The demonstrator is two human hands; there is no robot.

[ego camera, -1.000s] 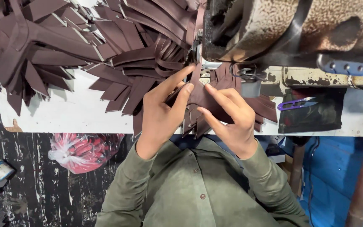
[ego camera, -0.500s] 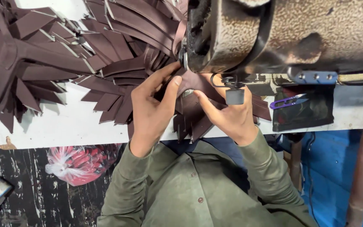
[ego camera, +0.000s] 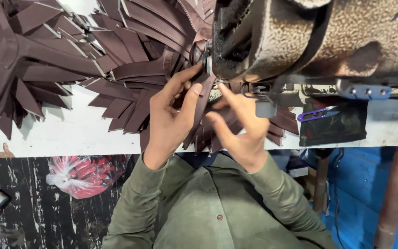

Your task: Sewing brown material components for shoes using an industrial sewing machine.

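Note:
My left hand (ego camera: pixel 169 117) pinches a dark brown leather strip (ego camera: pixel 200 108) between thumb and fingers, right at the needle area of a worn sewing machine (ego camera: pixel 300 41). My right hand (ego camera: pixel 240 124) rests just to the right of it, fingers spread on the same strip under the machine head. More brown strips hang over the table edge beneath both hands. Both arms wear olive green sleeves.
A large heap of brown leather strips (ego camera: pixel 70 60) covers the white table (ego camera: pixel 70 138) at the left and back. Purple thread snips (ego camera: pixel 316 114) lie on a dark pad right of the machine. A red and white plastic bag (ego camera: pixel 81 175) sits on the floor.
The view has shifted closer to the machine. Both hands have stayed on the strip at the needle, the left fingers now pinching it higher up.

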